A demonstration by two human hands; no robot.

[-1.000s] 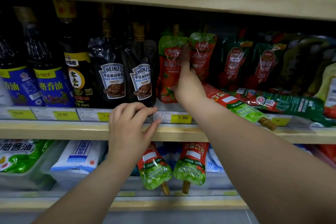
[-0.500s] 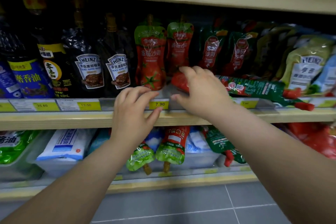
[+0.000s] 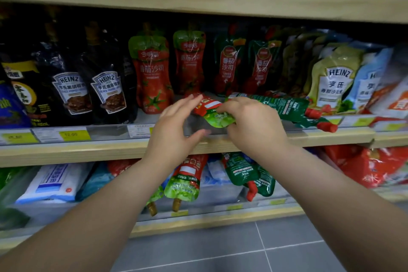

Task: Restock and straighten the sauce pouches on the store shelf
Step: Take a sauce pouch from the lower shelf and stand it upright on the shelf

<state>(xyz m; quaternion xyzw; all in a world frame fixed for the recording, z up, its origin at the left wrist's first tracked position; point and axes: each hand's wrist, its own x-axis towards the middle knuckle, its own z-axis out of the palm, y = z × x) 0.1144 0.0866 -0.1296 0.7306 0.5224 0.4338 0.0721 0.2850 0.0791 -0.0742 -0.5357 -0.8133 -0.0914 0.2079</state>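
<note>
A red and light-green tomato sauce pouch lies flat at the front of the middle shelf. My right hand grips its green end. My left hand hovers just left of it, fingers spread, fingertips near the pouch's red part. Behind stand two upright red tomato pouches and two darker red-green pouches. To the right, dark green pouches with red caps lie flat on the shelf.
Black Heinz pepper sauce pouches and dark bottles fill the shelf's left; pale Heinz salad dressing pouches stand at the right. On the lower shelf, more red-green pouches hang over the edge beside white-blue bags. Grey floor tiles lie below.
My right hand came down from the upright pouches, took hold of the lying pouch and lifted its green end. My left hand rose off the shelf edge toward the pouch.
</note>
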